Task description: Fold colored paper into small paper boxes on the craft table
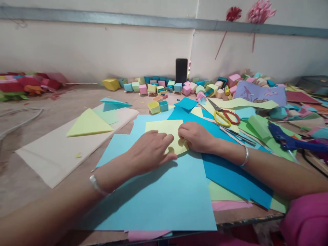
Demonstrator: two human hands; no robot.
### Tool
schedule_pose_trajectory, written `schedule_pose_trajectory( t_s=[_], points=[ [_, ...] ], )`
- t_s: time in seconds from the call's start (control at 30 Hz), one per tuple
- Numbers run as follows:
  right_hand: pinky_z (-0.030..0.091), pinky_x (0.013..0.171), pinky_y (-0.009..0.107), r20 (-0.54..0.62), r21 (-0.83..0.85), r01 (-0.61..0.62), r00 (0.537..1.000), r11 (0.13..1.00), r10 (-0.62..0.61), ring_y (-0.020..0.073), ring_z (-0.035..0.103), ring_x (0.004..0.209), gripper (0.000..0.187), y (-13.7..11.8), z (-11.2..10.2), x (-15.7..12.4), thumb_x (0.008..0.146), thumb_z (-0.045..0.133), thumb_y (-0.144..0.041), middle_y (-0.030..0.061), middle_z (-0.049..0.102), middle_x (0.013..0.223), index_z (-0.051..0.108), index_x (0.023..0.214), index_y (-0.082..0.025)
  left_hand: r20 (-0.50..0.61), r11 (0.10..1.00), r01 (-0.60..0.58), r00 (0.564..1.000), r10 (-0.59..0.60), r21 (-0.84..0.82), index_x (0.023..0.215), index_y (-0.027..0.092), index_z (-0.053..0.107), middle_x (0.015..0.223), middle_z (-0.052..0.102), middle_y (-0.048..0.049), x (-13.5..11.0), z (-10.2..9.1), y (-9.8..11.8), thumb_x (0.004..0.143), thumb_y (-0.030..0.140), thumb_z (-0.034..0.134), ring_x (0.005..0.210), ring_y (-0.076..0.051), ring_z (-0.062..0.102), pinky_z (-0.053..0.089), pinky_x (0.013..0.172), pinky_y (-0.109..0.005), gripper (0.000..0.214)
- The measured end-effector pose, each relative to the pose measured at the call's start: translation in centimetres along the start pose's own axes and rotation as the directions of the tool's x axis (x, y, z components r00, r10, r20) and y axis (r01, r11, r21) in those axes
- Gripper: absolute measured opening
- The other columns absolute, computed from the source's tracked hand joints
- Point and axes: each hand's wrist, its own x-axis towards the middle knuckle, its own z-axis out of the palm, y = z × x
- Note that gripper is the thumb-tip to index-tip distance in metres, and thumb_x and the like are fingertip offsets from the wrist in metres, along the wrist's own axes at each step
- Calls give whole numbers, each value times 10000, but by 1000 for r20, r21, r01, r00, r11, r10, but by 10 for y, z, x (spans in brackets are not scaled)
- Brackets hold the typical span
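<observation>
Indoors, a wall point(143, 48) backs the cluttered table point(77, 97); left hand point(151, 150) unclenched, right hand point(196, 136) curled on yellow paper point(161, 126), grip unclear.

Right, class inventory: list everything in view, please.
Table: one, brown, underneath
Small sheet: one, pale yellow, centre
Blue sheets: several, light and dark, beneath
Triangle: one, yellow, left
Large sheet: one, white, left
Pile: one, mostly red, back left
Boxes: many, mixed, mostly back
Phone: one, black, back
Card: one, purple, back right
Scissors: one, red-and-yellow, right
Glue gun: one, blue, right
Offcuts: many, mixed, right
Flowers: two, red and pink, wall
Bracelets: two, silver, wrists
Left hand: one, centre
Right hand: one, centre right
</observation>
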Motion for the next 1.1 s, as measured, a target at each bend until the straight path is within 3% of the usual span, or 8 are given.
schedule_pose_trajectory(
  t_s=[0.1, 0.2, 0.27, 0.43, 0.53, 0.63, 0.83, 1.1],
  points=[
    [269, 636, 296, -45, 18, -39, 998, 999, 39, 176, 465, 773, 183, -4, 5, 2, 772, 427, -30, 75, 589, 827, 575, 777, -139, -66, 999, 26, 997, -28, -33, 879, 143, 565, 911, 640, -118, -10, 7, 14, 773, 574, 643, 903, -296, 600, 491, 809, -471, 450],
    [308, 670, 296, -88, 66, -22, 996, 998, 28, 179, 474, 781, 214, -8, 7, 1, 787, 395, -23, 84, 595, 826, 576, 770, -137, -175, 1000, 23, 984, -19, 20, 802, 140, 572, 1030, 639, -152, -15, 19, 18, 891, 287, 551, 1053, -302, 577, 477, 904, -496, 173],
    [329, 693, 296, -106, 115, 28, 994, 993, -16, 186, 493, 831, 225, -11, 4, -2, 768, 400, -13, 96, 611, 876, 585, 814, -133, -283, 998, 17, 959, 1, 62, 819, 122, 596, 1134, 617, -178, -18, 24, 17, 903, 153, 465, 1116, -299, 553, 483, 909, -471, 159],
    [349, 787, 342, -148, 246, 175, 979, 953, -142, 233, 512, 998, 303, -22, -6, -9, 720, 555, -104, 106, 630, 1056, 588, 1017, -146, -312, 979, 190, 937, -157, 77, 682, 161, 593, 781, 624, -78, -30, 20, 16, 887, 174, 485, 701, -217, 575, 466, 585, -347, 232],
    [376, 772, 323, -163, 418, 177, 980, 891, -118, 184, 541, 881, 102, -28, -7, -9, 867, 537, -236, 73, 649, 922, 602, 841, -161, -254, 979, 197, 950, -180, 42, 686, 179, 603, 672, 597, -39, -42, 21, 18, 886, 183, 506, 650, -206, 555, 422, 545, -328, 222],
    [408, 733, 281, -96, 531, 124, 992, 838, -86, 150, 543, 811, 255, -29, -4, -5, 942, 463, -265, 71, 639, 856, 581, 741, -161, -303, 986, 166, 939, -164, -22, 768, 175, 621, 683, 609, -34, -53, 26, 20, 892, 145, 482, 654, -198, 556, 420, 561, -327, 189],
    [383, 665, 270, -70, 403, -23, 996, 915, 57, 154, 511, 737, 340, -29, 4, -3, 979, 390, -333, 57, 585, 751, 544, 727, -164, -347, 951, 121, 912, -220, -285, 771, 173, 601, 712, 615, -29, -63, 30, 21, 891, 146, 496, 687, -178, 566, 451, 600, -311, 162],
    [321, 603, 267, -95, 196, -143, 982, 970, 164, 147, 440, 656, 414, -37, 7, -4, 975, 404, -409, 24, 501, 648, 496, 645, -176, -349, 923, -9, 927, -137, -385, 776, 180, 601, 750, 625, -46, -64, 28, 20, 906, 89, 428, 680, -179, 571, 482, 578, -326, 234]
  ],
)
